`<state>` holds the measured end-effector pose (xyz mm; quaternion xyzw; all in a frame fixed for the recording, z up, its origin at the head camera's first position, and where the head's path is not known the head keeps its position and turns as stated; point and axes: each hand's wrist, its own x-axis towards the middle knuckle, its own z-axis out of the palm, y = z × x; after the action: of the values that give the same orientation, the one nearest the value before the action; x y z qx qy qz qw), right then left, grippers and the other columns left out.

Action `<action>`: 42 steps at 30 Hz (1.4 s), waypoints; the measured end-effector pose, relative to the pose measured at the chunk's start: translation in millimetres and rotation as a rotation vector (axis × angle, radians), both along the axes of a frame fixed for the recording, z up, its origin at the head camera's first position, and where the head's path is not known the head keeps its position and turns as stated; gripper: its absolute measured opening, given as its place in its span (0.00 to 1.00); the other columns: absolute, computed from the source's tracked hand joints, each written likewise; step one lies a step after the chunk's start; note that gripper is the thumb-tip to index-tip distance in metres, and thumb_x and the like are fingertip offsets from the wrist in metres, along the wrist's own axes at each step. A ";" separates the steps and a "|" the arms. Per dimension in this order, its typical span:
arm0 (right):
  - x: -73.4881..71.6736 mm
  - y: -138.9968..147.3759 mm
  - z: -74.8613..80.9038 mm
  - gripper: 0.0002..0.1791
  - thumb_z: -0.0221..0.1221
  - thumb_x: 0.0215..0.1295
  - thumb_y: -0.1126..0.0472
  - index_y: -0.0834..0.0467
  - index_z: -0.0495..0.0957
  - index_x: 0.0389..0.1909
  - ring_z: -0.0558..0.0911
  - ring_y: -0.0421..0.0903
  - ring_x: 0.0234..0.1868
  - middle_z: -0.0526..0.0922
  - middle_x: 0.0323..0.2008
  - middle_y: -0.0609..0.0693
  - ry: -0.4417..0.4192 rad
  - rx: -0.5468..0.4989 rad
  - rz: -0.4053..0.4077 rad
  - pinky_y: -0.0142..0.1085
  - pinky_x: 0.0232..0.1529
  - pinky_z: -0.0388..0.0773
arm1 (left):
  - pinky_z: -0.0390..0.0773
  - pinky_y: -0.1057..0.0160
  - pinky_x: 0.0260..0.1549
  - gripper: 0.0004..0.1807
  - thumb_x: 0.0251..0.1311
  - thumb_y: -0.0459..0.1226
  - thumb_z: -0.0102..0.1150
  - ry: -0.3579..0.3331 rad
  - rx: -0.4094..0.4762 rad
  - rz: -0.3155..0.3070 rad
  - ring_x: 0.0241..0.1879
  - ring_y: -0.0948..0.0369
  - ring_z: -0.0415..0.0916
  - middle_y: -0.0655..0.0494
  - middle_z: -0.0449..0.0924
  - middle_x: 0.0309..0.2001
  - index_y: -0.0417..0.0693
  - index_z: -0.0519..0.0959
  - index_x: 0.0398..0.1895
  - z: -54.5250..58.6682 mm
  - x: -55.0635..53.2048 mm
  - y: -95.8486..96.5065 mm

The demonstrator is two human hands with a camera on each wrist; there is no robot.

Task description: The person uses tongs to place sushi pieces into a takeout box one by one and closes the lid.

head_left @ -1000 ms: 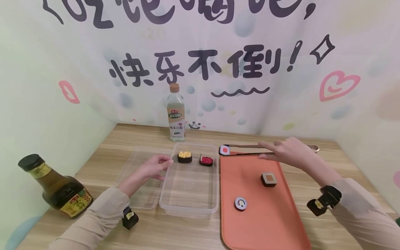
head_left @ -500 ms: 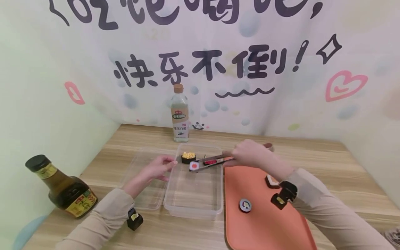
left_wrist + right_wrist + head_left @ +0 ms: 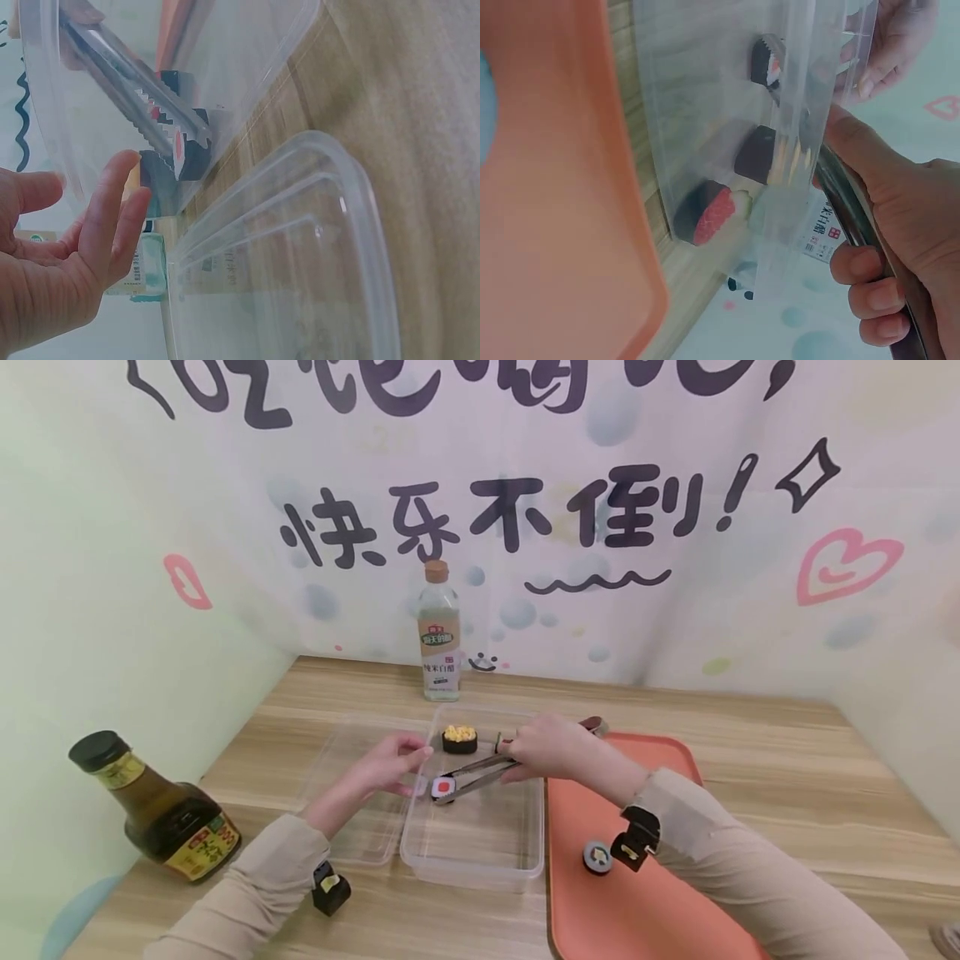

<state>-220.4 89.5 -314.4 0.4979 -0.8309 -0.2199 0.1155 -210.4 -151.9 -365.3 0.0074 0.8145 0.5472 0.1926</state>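
My right hand [image 3: 551,747] holds metal tongs [image 3: 480,770], fingers curled round the handle in the right wrist view. The tong tips pinch a small sushi roll [image 3: 443,788] with white rice and a red centre, low inside the clear plastic box [image 3: 472,868]. My left hand [image 3: 390,764] is at the box's left rim, fingers extended against the outer wall in the left wrist view. A corn-topped gunkan sushi [image 3: 460,741] sits at the back of the box. Beside it, a red-topped gunkan sushi [image 3: 716,214] shows in the right wrist view, mostly hidden by my right hand in the head view.
An orange tray [image 3: 622,914] lies right of the box with a round sushi roll [image 3: 597,857] on it. A clear lid [image 3: 360,835] lies left. A vinegar bottle [image 3: 440,647] stands behind; a dark sauce bottle [image 3: 176,818] stands far left.
My right hand has carried the tongs and roll leftward from above the tray's far edge, over and down into the box. My left hand has stayed at the box's rim.
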 end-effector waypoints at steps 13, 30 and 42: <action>-7.8 80.7 1.8 0.25 0.56 0.54 0.36 0.50 0.77 0.44 0.56 0.35 0.07 0.71 0.11 0.42 -0.013 -0.354 0.005 0.24 0.08 0.49 | 0.84 0.67 0.25 0.20 0.66 0.36 0.45 -0.001 0.006 -0.006 0.47 0.49 0.72 0.34 0.68 0.53 0.30 0.64 0.55 0.8 1.1 4.1; 10.5 273.8 -18.7 0.32 0.31 0.63 0.29 0.53 0.68 0.29 0.45 0.35 0.10 0.57 0.11 0.39 0.292 -0.384 0.075 0.26 0.09 0.41 | 0.84 0.66 0.27 0.22 0.66 0.37 0.44 -0.028 -0.010 0.000 0.49 0.48 0.72 0.32 0.66 0.55 0.30 0.61 0.57 2.1 0.5 1.4; 21.2 297.3 -20.4 0.30 0.40 0.59 0.28 0.51 0.68 0.25 0.45 0.32 0.10 0.56 0.11 0.37 0.214 -0.306 0.072 0.24 0.11 0.40 | 0.84 0.66 0.28 0.23 0.66 0.37 0.44 -0.028 -0.007 -0.008 0.48 0.48 0.71 0.32 0.65 0.55 0.30 0.60 0.58 4.2 3.8 3.7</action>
<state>-199.2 386.8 -334.8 0.4776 -0.8194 -0.1383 0.2853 -206.6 -148.3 -361.1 0.0023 0.8138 0.5435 0.2059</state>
